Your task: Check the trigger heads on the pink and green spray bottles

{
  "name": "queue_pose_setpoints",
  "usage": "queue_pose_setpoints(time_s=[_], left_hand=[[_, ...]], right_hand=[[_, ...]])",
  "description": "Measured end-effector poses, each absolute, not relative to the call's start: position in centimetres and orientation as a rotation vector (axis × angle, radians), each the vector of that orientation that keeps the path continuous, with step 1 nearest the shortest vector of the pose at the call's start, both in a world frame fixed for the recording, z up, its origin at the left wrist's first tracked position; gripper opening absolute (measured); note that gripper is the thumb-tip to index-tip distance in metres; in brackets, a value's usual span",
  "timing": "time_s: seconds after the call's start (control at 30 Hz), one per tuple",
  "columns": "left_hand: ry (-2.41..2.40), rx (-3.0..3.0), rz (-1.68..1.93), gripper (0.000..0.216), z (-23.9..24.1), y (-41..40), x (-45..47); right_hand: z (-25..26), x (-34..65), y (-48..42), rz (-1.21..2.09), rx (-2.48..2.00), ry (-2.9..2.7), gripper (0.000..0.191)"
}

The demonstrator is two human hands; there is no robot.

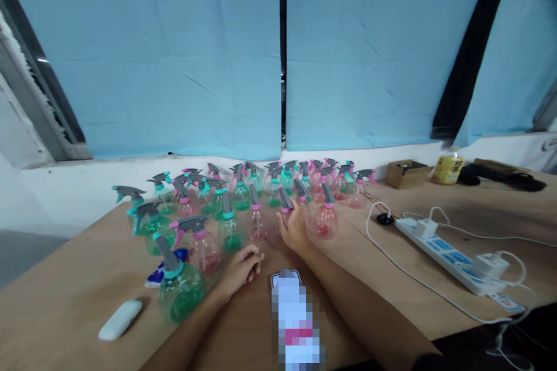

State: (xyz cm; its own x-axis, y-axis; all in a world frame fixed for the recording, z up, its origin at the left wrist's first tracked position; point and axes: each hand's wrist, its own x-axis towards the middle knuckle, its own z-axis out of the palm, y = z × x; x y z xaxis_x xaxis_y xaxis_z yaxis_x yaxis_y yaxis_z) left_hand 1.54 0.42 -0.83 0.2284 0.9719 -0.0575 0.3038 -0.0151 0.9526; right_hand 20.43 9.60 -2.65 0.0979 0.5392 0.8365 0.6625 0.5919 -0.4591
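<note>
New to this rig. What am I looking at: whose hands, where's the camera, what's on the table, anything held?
No machine here: a person's two bare hands, filmed by one head-worn camera looking forward and down. On the wooden table stands a cluster of green and pink spray bottles; a white power strip lies to the right. The left hand rests loosely curled on the table, holding nothing. The right hand is up against a pink spray bottle; blur hides whether it grips.

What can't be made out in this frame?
Head view:
Pixelated block masks whatever lies between the forearms.
Pink bottle: body covered by the right hand; grip unclear.
Back-row bottles: blurred, too small to count.
Blue-white item: mostly behind the front green bottle.
</note>
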Motion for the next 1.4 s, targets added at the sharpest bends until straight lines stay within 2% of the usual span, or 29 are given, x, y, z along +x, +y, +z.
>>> queue_pose_setpoints(time_s=[0.23,0.5,1.07,1.27,1.4], left_hand=[[1.24,1.53,0.845,0.031,-0.9,0.5,1.5],[1.243,1.549,0.829,0.031,-1.2,0.7,1.3],[1.185,1.642,0.812,0.023,-1.9,1.2,0.9],[1.159,1.633,0.837,0.026,-1.8,1.1,1.0],[1.176,1.665,0.822,0.028,-1.6,1.0,1.0]], right_hand=[[-3.0,20.3,9.6,-0.099,-1.223,-1.64,0.052],[-3.9,20.1,9.5,-0.131,-1.215,-1.642,0.063],[-3.8,19.4,9.4,0.068,-1.0,-1.643,0.064],[-4.6,19.5,9.9,0.192,-0.969,-1.754,0.08],[-5.1,19.5,10.1,0.221,-0.972,-1.797,0.079]])
